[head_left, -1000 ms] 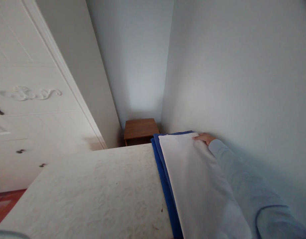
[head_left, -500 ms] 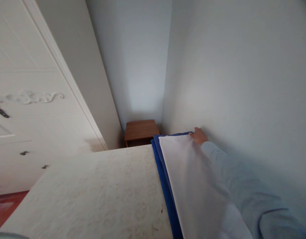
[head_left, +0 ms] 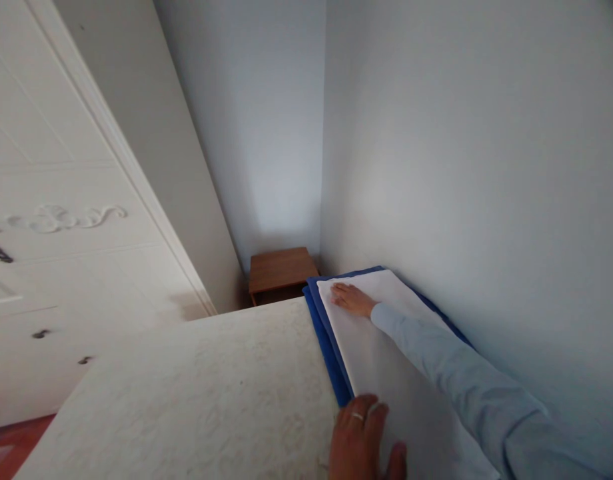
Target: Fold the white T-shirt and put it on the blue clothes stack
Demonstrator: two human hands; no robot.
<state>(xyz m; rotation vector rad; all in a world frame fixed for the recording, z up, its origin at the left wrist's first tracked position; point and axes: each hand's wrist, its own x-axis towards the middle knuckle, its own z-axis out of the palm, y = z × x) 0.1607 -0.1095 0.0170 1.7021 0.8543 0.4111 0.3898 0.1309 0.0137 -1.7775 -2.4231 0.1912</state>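
A long white cloth [head_left: 394, 347] lies flat over folded blue cloth [head_left: 329, 357] along the wall side of a mattress [head_left: 226, 387]. Near the far left corner of the white cloth, my right hand [head_left: 354, 300] rests palm down with its fingers stretched out. My left hand [head_left: 359, 437], with a ring on one finger, is at the bottom of the view over the near left edge of the cloths. Its fingers and thumb are apart and hold nothing. Whether its fingertips touch the cloth I cannot tell.
Beyond the mattress end stands a low brown wooden nightstand [head_left: 281, 267] in the corner. A tall white wardrobe [head_left: 86, 267] with carved trim and dark handles is on the left. The grey wall [head_left: 461, 167] runs close along the right. Red flooring [head_left: 16, 440] shows lower left.
My right hand has moved left from the far corner by the wall onto the white cloth's far left part. My left hand has come into view at the bottom.
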